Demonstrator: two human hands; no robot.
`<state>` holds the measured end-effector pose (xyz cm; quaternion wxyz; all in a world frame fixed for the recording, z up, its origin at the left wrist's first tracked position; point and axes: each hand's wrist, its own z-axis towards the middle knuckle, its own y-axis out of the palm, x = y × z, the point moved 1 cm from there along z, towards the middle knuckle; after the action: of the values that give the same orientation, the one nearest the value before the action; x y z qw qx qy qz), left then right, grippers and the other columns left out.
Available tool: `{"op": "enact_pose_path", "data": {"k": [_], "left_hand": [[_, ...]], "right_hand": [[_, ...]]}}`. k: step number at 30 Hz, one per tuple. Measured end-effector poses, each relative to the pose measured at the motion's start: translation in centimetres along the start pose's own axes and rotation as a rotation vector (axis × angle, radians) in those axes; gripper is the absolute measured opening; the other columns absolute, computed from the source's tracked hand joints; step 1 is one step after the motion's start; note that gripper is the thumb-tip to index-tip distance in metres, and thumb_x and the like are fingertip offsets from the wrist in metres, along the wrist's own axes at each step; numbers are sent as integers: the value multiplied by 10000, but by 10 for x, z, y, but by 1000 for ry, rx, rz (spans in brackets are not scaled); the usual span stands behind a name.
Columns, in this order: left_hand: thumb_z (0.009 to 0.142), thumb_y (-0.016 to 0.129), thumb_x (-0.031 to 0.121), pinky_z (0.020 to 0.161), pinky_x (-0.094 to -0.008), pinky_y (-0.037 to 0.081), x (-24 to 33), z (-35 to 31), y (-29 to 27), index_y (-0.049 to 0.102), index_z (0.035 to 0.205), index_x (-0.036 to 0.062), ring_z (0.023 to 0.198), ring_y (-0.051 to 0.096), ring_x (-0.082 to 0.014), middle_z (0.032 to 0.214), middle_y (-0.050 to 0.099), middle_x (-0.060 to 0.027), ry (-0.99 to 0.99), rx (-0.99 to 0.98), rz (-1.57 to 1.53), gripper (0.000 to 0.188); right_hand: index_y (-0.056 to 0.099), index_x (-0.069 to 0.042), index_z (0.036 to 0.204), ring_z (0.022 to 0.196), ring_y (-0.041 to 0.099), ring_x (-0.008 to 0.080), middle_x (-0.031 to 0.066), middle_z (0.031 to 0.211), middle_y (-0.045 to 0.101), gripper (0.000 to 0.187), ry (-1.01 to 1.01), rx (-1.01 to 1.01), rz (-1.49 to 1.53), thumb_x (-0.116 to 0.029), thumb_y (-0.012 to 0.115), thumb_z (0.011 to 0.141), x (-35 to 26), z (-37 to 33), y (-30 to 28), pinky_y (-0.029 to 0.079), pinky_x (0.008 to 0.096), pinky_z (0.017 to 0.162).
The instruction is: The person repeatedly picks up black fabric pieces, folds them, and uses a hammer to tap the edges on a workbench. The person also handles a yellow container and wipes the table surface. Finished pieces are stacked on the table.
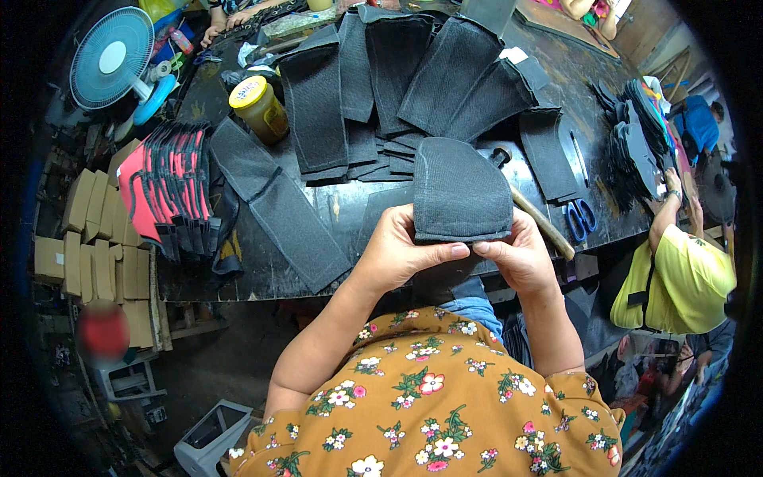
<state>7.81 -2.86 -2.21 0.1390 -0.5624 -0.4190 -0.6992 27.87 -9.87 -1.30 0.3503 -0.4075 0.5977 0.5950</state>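
Observation:
Between both hands I hold a black fabric piece (461,187) with a rounded top and a pale stitch line along its edge. My left hand (393,253) grips its lower left corner, thumb along the bottom edge. My right hand (524,258) pinches the lower right side, its thumb almost meeting the other. Just beyond lie fanned stacks of black fabric pieces (314,111). To the right, a hammer (542,221) with a wooden handle lies partly hidden behind the held piece, near blue-handled scissors (581,219). A long black fabric strip (290,226) lies to the left.
A yellow-lidded jar (262,115) stands on the dark table (187,278). Pink-and-black pieces (163,187) are stacked at the left, beside cardboard boxes (99,238) and a blue fan (113,60). Black pieces (628,147) pile up near a person in yellow (679,274). Other people sit across the table.

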Motion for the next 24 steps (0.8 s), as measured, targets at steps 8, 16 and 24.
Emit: {"op": "enact_pose_path", "data": {"k": [8, 16, 24], "left_hand": [[898, 789, 30, 951, -310, 554, -14, 1, -4, 727, 1187, 13, 1027, 702, -120, 1126, 767, -67, 72, 28, -4, 296], [1026, 642, 108, 974, -287, 521, -22, -7, -21, 687, 1247, -22, 1071, 671, -120, 1189, 736, -77, 62, 52, -162, 261], [1055, 565, 95, 1037, -311, 499, -26, -8, -25, 644, 1327, -34, 1167, 657, -161, 1269, 709, -103, 26, 59, -219, 311]], "right_hand": [[697, -5, 1226, 1028, 680, 114, 52, 1150, 747, 347, -25, 28, -44, -40, 794, 895, 7, 1, 3, 534, 298, 947], [711, 13, 1230, 1015, 648, 90, 34, 1122, 741, 277, -65, 35, -144, -138, 692, 999, 10, 9, -10, 509, 284, 938], [702, 13, 1221, 1002, 644, 87, 29, 1111, 740, 276, -100, 93, -123, -118, 718, 979, 15, 15, -1, 506, 277, 932]]}}
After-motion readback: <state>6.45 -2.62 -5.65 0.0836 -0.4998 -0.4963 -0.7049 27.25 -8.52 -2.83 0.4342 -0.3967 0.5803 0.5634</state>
